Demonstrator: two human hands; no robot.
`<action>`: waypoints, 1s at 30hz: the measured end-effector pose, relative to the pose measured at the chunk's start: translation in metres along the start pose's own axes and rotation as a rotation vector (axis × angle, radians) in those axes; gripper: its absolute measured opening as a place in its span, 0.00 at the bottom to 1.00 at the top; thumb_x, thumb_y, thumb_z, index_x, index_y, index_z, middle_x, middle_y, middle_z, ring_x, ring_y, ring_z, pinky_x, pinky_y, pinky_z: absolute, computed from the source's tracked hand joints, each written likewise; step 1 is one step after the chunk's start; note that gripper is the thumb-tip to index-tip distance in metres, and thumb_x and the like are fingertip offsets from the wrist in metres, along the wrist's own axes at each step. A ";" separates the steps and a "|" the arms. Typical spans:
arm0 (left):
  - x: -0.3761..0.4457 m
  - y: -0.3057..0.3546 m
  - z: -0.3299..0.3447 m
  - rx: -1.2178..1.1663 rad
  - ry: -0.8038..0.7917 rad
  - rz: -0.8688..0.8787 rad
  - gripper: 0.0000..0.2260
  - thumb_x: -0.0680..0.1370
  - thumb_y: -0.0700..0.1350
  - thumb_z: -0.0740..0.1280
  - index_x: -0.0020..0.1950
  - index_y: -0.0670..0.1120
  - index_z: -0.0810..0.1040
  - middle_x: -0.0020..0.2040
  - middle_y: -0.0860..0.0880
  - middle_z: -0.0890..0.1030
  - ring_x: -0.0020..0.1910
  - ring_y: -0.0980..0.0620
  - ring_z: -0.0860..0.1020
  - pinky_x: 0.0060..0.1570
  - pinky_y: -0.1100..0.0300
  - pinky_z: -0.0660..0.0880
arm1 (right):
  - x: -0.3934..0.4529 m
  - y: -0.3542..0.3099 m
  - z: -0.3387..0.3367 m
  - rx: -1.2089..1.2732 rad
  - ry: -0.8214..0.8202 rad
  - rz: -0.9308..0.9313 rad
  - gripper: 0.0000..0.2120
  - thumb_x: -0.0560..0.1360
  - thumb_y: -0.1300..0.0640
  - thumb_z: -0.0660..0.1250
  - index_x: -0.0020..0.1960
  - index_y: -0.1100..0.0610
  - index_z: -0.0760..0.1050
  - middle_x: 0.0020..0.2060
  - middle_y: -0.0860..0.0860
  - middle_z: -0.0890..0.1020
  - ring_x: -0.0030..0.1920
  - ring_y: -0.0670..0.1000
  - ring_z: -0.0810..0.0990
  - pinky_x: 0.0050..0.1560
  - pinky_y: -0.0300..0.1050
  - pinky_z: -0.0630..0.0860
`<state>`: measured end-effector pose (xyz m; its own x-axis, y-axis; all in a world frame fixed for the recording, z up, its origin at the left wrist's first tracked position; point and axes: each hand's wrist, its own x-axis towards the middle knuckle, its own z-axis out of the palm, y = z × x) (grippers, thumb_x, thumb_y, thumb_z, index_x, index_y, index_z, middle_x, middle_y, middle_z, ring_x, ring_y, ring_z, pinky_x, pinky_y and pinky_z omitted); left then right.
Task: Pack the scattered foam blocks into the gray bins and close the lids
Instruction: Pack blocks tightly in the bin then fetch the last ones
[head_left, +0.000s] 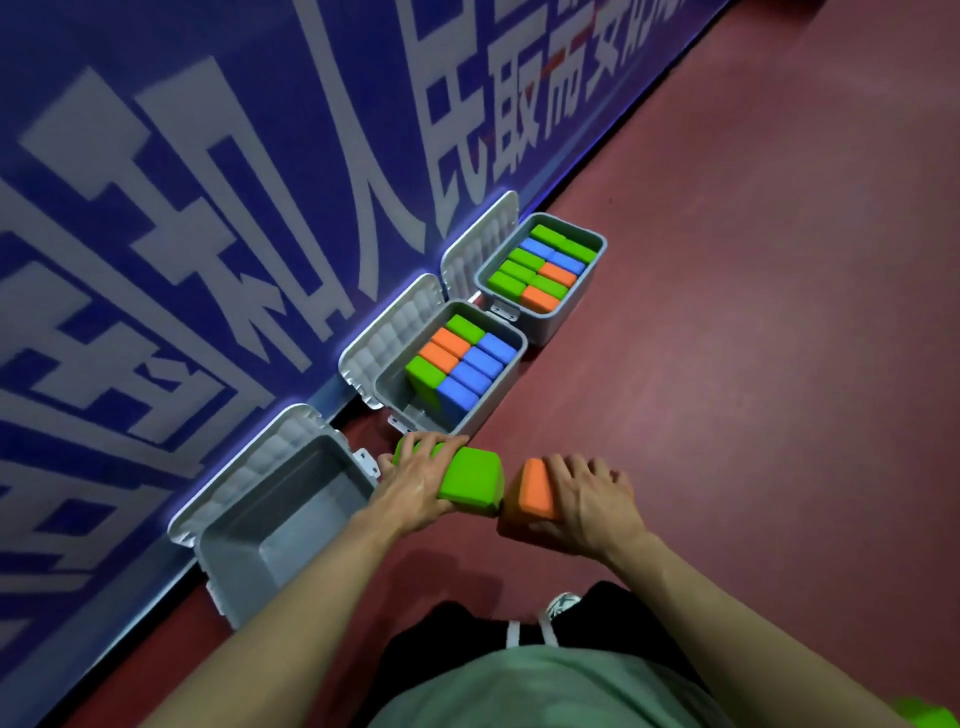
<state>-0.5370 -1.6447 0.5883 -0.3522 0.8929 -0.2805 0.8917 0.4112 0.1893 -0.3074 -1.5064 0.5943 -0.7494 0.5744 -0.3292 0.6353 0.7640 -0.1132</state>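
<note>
A blue banner (218, 218) with big white characters fills the whole left side, and the dark red floor (753, 338) runs along its foot. Three gray bins sit in a row on the floor against that banner, every lid tipped back against it. The nearest bin (244, 561) shows only its bare gray inside. The middle bin (511, 345) is packed most of the way with upright foam blocks: green and orange along the banner side, blue along the other, with a gap at the near end. The far bin (595, 260) looks full, green, blue and orange blocks in two tight rows.

Down front, the person's bare forearms reach in over a green shirt and dark trousers. The left hand (415, 486) is clamped over a green foam block (470, 480), fingers curled across its top, held just past the corner of the nearest bin and short of the middle one. The right hand (589, 501) grips an orange foam block (532, 493), fingers wrapped over its far side. The two blocks sit end to end, seemingly touching at their lower corners, though the angle makes that hard to call. A scrap of green (930, 714) peeks in at the bottom right corner, too cut off to name.
</note>
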 end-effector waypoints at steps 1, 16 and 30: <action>0.007 -0.005 -0.003 0.016 -0.001 -0.011 0.42 0.68 0.59 0.75 0.76 0.62 0.57 0.69 0.56 0.64 0.68 0.48 0.61 0.51 0.45 0.66 | 0.009 0.002 -0.003 0.025 -0.030 0.012 0.46 0.64 0.22 0.63 0.74 0.45 0.59 0.63 0.51 0.72 0.60 0.61 0.73 0.60 0.70 0.70; 0.124 -0.125 -0.012 -0.102 -0.053 -0.017 0.38 0.67 0.63 0.74 0.74 0.60 0.63 0.68 0.56 0.67 0.68 0.49 0.63 0.53 0.47 0.65 | 0.173 -0.029 -0.018 0.106 -0.131 0.111 0.43 0.64 0.28 0.70 0.71 0.46 0.60 0.61 0.54 0.71 0.61 0.60 0.70 0.50 0.64 0.73; 0.392 -0.332 0.105 -0.026 -0.171 0.054 0.35 0.64 0.52 0.77 0.68 0.58 0.67 0.65 0.52 0.69 0.65 0.46 0.67 0.57 0.43 0.69 | 0.440 -0.101 0.101 0.380 -0.209 0.424 0.34 0.68 0.42 0.70 0.70 0.46 0.62 0.61 0.51 0.70 0.61 0.58 0.70 0.50 0.63 0.76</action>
<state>-0.9406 -1.4505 0.3165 -0.2483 0.8705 -0.4250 0.8995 0.3700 0.2323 -0.6820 -1.3604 0.3657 -0.3887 0.7065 -0.5914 0.9214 0.3006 -0.2464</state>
